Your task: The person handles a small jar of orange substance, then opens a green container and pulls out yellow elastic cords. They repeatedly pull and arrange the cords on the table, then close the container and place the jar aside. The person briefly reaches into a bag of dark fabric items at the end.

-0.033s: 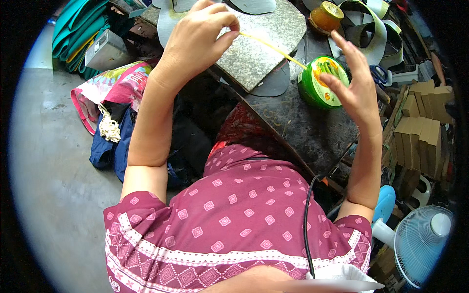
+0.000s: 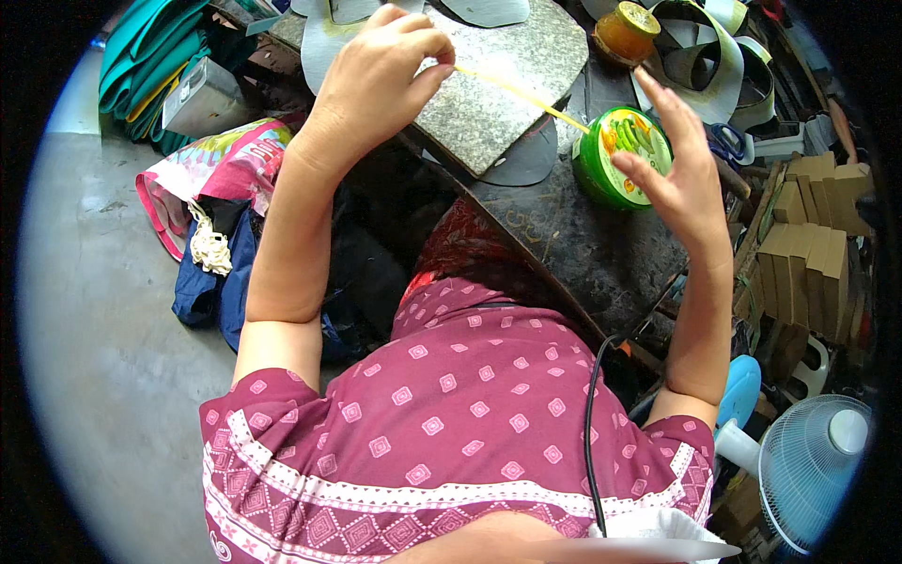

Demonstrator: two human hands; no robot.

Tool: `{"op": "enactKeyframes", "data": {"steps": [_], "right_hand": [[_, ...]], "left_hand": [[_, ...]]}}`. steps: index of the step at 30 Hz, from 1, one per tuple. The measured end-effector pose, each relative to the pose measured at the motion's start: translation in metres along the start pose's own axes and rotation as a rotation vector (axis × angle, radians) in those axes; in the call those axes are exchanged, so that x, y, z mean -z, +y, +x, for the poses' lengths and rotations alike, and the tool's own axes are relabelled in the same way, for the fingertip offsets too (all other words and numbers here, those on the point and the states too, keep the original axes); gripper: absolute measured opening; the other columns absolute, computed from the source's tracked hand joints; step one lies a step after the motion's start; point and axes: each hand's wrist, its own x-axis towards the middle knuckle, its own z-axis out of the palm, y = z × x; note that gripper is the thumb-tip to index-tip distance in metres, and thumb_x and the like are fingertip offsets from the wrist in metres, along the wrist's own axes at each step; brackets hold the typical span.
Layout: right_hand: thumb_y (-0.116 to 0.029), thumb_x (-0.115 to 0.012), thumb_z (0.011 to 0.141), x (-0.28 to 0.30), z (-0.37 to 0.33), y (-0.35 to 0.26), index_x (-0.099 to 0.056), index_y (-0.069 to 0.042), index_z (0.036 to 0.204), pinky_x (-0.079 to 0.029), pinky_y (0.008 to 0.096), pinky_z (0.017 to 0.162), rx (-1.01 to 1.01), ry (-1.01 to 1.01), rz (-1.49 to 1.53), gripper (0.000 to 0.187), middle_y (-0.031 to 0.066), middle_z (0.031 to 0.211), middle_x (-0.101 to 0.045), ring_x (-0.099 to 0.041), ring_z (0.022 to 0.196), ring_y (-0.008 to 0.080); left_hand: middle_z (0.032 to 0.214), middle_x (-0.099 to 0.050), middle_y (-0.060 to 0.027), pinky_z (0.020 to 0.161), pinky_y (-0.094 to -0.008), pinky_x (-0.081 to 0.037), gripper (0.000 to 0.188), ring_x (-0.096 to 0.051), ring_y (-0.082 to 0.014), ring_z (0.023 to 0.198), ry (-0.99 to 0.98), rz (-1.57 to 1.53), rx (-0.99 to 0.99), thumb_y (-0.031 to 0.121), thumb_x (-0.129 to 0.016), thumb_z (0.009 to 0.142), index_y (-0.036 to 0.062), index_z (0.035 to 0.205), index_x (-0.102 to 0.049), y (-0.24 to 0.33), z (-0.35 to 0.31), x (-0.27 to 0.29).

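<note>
Stone slab [image 2: 498,89] bare between hands (green tub [image 2: 622,155] blocks right).

A grey stone slab [image 2: 503,89] lies on the dark tabletop [image 2: 583,254]. Beyond the slab and to its right stands an amber jar [image 2: 625,33], with curled grey strips [image 2: 723,56] just beside it. Stacked cardboard boxes [image 2: 813,244] sit well right of the slab, a white fan [image 2: 817,470] below them. Left of the slab lie folded teal fabric [image 2: 150,66] and a pink bag [image 2: 221,174].
</note>
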Motion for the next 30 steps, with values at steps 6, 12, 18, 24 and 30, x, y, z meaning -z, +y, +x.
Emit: {"op": "enactKeyframes", "data": {"steps": [6, 12, 18, 24, 30], "right_hand": [[-0.032, -0.092, 0.062, 0.002, -0.041, 0.003, -0.034, -0.013, 0.158, -0.036, 0.0431, 0.116, -0.248, -0.013, 0.241, 0.114, 0.0234, 0.149, -0.049, -0.045, 0.141, 0.0365], [-0.023, -0.097, 0.057, -0.016, -0.065, 0.017, 0.011, -0.021, 0.163, -0.025, 0.0421, 0.123, -0.284, -0.021, 0.518, 0.151, 0.0226, 0.164, -0.026, -0.036, 0.147, 0.0311], [-0.007, -0.094, 0.057, -0.042, -0.07, 0.035, 0.022, -0.021, 0.159, -0.036, 0.0418, 0.118, -0.269, 0.063, 0.692, 0.155, 0.0209, 0.161, -0.032, -0.041, 0.143, 0.0311], [-0.017, -0.096, 0.061, -0.06, -0.068, 0.034, 0.021, -0.02, 0.16, -0.047, 0.0428, 0.107, -0.291, 0.173, 0.519, 0.153, 0.0223, 0.139, -0.056, -0.06, 0.123, 0.0343], [-0.016, -0.098, 0.056, -0.064, -0.067, 0.031, 0.019, -0.021, 0.16, -0.047, 0.046, 0.106, -0.34, 0.189, 0.47, 0.156, 0.0257, 0.136, -0.054, -0.057, 0.125, 0.0373]], "left_hand": [[0.099, -0.068, -0.008, 0.092, -0.0405, -0.052, 0.016, -0.06, -0.0304, 0.108, -0.061, 0.049, 0.09, 0.006, -0.064, 0.085, 0.0072, 0.096, -0.075, -0.018, -0.021, -0.021], [0.116, -0.066, -0.0135, 0.101, -0.043, -0.048, 0.043, -0.057, -0.0353, 0.115, 0.06, 0.159, 0.133, 0.005, -0.069, 0.08, 0.0092, 0.122, -0.068, 0.005, 0.002, -0.021], [0.153, -0.04, -0.0227, 0.115, -0.0475, -0.038, 0.106, -0.043, -0.0423, 0.137, -0.094, -0.306, -0.262, 0.043, -0.093, 0.057, 0.0117, 0.147, -0.047, 0.104, 0.044, -0.095], [0.132, -0.057, -0.0205, 0.104, -0.0444, -0.046, 0.1, -0.054, -0.0368, 0.117, -0.129, -0.33, -0.213, 0.052, -0.088, 0.062, 0.0046, 0.142, -0.052, 0.104, 0.061, -0.118], [0.125, -0.061, -0.0218, 0.101, -0.044, -0.047, 0.094, -0.056, -0.0365, 0.115, -0.011, -0.361, -0.121, 0.055, -0.085, 0.068, 0.0001, 0.138, -0.054, 0.109, 0.056, -0.126]]}}
